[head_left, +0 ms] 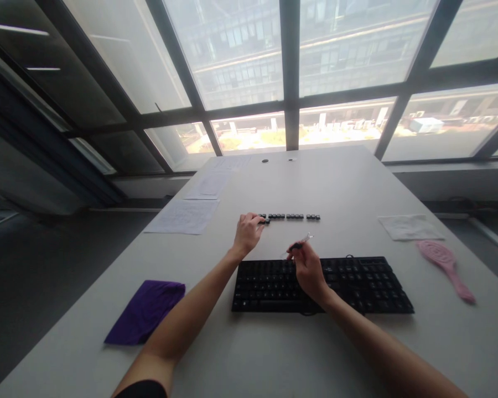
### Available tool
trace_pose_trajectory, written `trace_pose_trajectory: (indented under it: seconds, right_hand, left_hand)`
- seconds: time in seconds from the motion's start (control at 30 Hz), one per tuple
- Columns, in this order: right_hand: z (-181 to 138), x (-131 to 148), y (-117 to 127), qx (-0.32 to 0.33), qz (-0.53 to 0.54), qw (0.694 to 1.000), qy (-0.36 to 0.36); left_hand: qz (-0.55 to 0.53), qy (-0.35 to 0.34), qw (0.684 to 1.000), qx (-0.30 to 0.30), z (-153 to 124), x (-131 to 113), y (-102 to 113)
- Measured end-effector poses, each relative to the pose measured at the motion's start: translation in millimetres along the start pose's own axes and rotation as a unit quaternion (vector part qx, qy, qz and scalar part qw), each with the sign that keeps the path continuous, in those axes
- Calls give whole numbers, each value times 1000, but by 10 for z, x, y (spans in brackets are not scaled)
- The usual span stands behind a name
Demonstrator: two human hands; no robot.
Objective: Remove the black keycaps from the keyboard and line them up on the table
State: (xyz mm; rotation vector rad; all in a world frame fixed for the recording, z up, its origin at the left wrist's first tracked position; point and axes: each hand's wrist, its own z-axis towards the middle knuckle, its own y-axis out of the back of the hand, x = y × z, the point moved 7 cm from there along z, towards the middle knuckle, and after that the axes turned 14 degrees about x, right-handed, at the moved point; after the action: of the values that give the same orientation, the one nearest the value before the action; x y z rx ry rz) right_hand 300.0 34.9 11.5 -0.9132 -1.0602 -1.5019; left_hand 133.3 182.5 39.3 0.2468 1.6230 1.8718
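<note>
A black keyboard (269, 287) lies across the table in front of me. My right hand (309, 271) is closed around a small keycap puller (297, 245) with a dark body and thin, shiny ends, held just above the keyboard's top rows. Beyond the keyboard, black keycaps (294, 216) are laid out in a row in small groups. My left hand (248, 232) is at the row's left end, its fingertips pinched on a keycap (267, 221) just in front of the row. Those fingers partly hide the keycaps there.
A folded purple cloth (145, 312) lies left of my forearm. Sheets of paper (182, 215) line the table's left edge. On the right are a white cloth (410, 227) and a pink hairbrush (446, 265). Large windows (240, 50) stand behind the table (332, 188).
</note>
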Motion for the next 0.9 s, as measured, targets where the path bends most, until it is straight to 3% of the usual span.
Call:
trace_pose_trajectory:
  seconds: [0.37, 0.57, 0.9]
  right_hand:
    - [2, -3, -36, 19, -15, 1000, -5]
    - [8, -14, -46, 27, -21, 999, -11]
    - [-1, -1, -24, 16, -13, 1000, -6]
  left_hand:
    - [66, 53, 995, 47, 303, 174, -303]
    - [69, 58, 994, 66, 315, 183, -330]
    - [56, 48, 996, 42, 307, 163, -256]
